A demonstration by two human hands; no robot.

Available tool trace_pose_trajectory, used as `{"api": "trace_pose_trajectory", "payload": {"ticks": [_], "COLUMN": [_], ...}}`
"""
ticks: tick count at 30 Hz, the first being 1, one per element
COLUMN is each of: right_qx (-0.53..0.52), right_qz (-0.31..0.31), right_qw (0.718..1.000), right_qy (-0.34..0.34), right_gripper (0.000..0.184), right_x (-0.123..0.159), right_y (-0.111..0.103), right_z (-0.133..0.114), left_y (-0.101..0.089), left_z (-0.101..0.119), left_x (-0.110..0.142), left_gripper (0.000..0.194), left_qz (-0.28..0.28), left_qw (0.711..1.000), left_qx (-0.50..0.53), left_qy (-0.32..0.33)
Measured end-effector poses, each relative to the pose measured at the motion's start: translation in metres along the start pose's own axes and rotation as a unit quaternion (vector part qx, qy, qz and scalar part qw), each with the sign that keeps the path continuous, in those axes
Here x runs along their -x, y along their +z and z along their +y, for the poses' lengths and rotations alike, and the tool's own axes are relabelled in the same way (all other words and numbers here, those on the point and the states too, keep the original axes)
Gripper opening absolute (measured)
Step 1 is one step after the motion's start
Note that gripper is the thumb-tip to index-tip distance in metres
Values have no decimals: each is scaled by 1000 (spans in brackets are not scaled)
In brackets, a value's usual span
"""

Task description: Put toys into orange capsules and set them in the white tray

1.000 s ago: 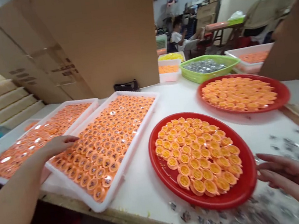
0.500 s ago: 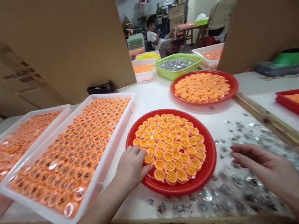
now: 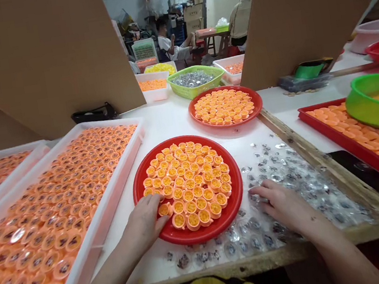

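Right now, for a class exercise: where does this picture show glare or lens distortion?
Head view: bright glare spots on the clear plastic domes; head view: wide-angle stretching bends the white tray toward the lower left edge.

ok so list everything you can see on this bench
large white tray: 1, white, packed with orange cups, left
second white tray: 1, white, also orange cups, far left
round red plates: 2, red, middle, holding yellow-filled orange cups
clear domes: many, clear, scattered right of the near plate
green basket: 1, green, far end, holding silvery pieces
red tray: 1, red, right, holding orange pieces
green tub: 1, green, on the red tray
cardboard partitions: 2, brown, either side
left hand: 1, bare, at the near plate's edge, touching a cup
right hand: 1, bare, on the clear domes
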State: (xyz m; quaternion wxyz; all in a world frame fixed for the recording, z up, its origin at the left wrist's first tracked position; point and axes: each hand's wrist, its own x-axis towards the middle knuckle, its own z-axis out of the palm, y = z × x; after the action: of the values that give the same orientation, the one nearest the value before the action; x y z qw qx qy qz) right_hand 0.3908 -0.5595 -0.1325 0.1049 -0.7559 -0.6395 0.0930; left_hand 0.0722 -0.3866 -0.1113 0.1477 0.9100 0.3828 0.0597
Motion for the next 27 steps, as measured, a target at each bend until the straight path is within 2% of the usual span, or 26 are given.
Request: {"api": "trace_pose_trajectory", "payload": {"ticks": [5,11,14,18,20,23,27], "right_qx": [3,-30,-47,-84,-107,-206,-413], "right_qz": [-23,-18,1,43,75,115,117], "right_qw": [999,999,999,995,990,965,890], "right_qy": [-26,-16,1,22,49,119,154], "right_gripper": [20,27,27,26,24,27,42], "right_x": [-1,-3,-5,-4,-2,1,2], "right_y": [10,10,7,1,-2,-8,-17], "right_z": [14,18,15,10,8,4,-5], "left_y": [-4,-14,-22,-30,-32,-32,-30], "left_z": [4,13,17,14,10,2,-4], "left_x": [0,4,10,14,15,15,14], "left_gripper": [16,13,14,11,16,23,21], "left_qz": [-19,6,22,-14,4,34,33], "left_qw": [1000,1000,1000,999,999,996,989], "left_qx": [-17,-16,-15,-17,12,49,112], "left_qy": [-1,11,3,-38,-43,-60,-92]}}
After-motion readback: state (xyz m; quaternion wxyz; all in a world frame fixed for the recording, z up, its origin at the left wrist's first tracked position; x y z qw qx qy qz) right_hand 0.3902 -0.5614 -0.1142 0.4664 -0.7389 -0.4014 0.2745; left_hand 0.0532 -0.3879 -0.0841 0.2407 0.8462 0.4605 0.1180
